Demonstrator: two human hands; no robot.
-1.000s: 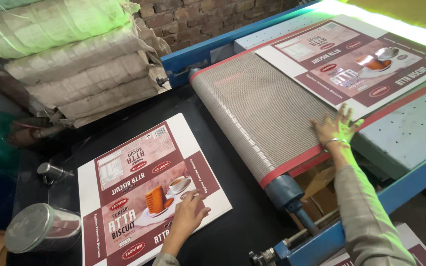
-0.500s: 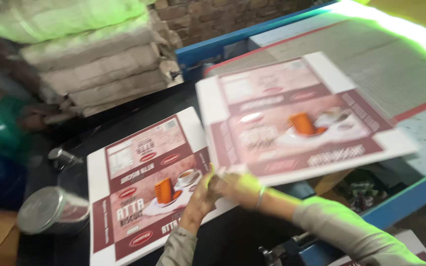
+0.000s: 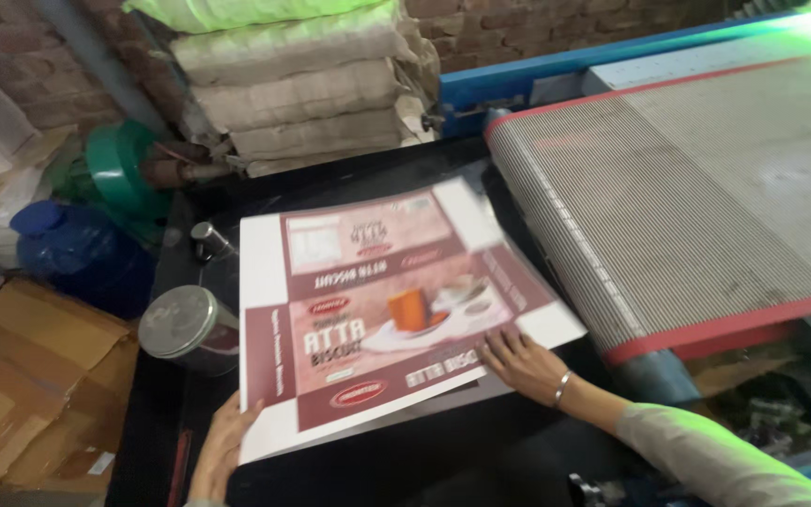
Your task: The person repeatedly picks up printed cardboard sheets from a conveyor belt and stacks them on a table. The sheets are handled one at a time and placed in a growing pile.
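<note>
Printed carton sheet [image 3: 396, 314] lies flat on the black bench [image 3: 368, 465], atop others like it. The right hand [image 3: 518, 361] presses open-fingered on its near right edge; the left hand [image 3: 222, 451] cups the near left corner, fingers under it. It looks light, thin and floppy, so best taken by opposite edges. Just left stands a metal tin [image 3: 185, 324]; at right, the mesh conveyor belt [image 3: 668, 216]

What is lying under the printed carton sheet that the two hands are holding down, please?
Under the printed carton sheet an edge of another sheet peeks out near the right hand, on the black table. The left hand holds its corner. How many sheets lie beneath is hidden.
</note>
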